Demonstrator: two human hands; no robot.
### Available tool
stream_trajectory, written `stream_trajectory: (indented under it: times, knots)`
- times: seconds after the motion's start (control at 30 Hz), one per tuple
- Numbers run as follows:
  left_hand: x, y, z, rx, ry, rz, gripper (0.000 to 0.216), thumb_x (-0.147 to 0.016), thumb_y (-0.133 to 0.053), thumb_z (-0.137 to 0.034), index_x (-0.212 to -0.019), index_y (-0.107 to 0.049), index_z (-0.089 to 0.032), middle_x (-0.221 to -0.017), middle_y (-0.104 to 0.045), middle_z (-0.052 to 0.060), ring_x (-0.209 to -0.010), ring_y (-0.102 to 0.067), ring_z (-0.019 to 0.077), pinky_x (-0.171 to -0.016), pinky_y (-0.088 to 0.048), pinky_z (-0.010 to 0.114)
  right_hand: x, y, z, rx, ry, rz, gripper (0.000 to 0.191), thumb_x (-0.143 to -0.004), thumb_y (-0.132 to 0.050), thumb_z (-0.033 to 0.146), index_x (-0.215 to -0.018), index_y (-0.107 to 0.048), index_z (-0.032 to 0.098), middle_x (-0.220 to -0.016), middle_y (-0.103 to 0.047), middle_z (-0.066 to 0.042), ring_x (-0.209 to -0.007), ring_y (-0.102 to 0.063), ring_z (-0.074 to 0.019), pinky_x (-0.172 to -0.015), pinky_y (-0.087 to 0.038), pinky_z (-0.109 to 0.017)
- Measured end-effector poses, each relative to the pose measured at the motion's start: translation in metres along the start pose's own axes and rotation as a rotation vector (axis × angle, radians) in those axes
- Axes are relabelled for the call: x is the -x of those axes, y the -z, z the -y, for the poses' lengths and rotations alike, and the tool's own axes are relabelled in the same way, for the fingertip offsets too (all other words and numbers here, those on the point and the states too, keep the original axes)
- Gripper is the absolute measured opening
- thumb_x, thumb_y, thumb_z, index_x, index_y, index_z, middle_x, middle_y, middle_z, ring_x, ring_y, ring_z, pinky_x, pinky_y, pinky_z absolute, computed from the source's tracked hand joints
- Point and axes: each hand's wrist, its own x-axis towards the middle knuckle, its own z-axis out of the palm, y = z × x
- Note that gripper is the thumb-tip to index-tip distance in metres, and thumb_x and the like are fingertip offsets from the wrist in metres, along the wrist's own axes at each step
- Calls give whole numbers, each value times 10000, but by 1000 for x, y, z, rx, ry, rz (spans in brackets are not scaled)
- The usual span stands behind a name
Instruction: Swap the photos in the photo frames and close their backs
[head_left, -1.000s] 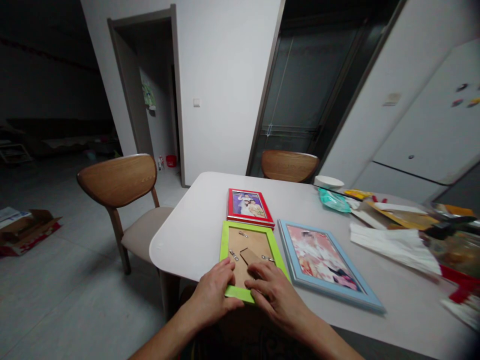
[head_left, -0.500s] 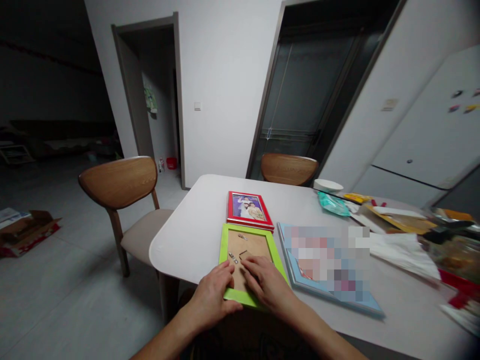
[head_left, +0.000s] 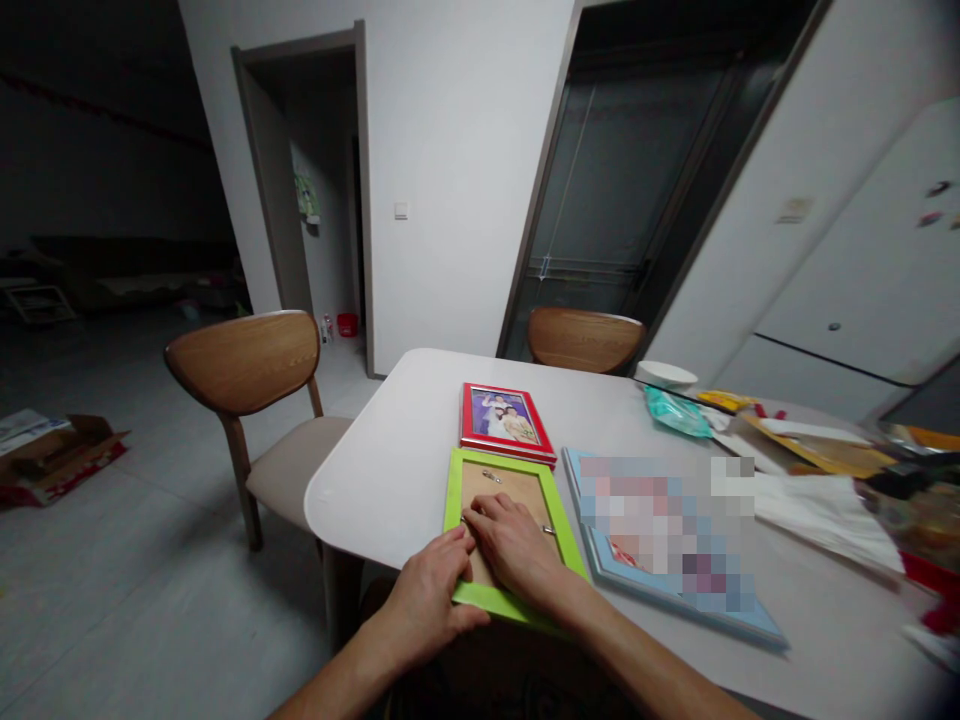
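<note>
Your left hand [head_left: 431, 592] is clamped on the near left corner of the green frame [head_left: 526, 488], which lies face-down on the surface [head_left: 390, 470], just on your side of the red frame [head_left: 507, 420]. Its long axis runs away from you, toward the red frame. Your right hand [head_left: 519, 555] has its fingertips together over the left clip [head_left: 464, 519]; whether pinching, I cannot tell. The blue frame [head_left: 660, 545] lies right of the red frame.

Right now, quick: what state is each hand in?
Left hand: holding the green picture frame at its near left corner.
Right hand: fingers bent over the brown backing board; whether it grips anything cannot be told.
</note>
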Motion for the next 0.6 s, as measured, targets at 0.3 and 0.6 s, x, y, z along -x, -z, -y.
stream_trajectory:
  times: [0.3, 0.6]
  knots:
    - [1, -1, 3, -25, -13, -8, 331, -570, -714, -273, -813, -510, -180, -1196, -474, 71, -1171, -339, 194, -957, -307, 301, -37, -7, -51, -132, -400, -159, 268, -783, -395, 299, -815, -625, 165, -793, -638, -61, -726, -550, -148, -636, -359, -238]
    - [1, -4, 2, -23, 21, 21, 359, -581, -691, -274, -877, -515, -169, -1226, -448, 97, -1196, -299, 201, -980, -277, 325, -62, -23, -67, -95, -657, -157, 199, -707, -484, 325, -709, -618, 178, -715, -639, -76, -697, -558, -176, -558, -321, -249]
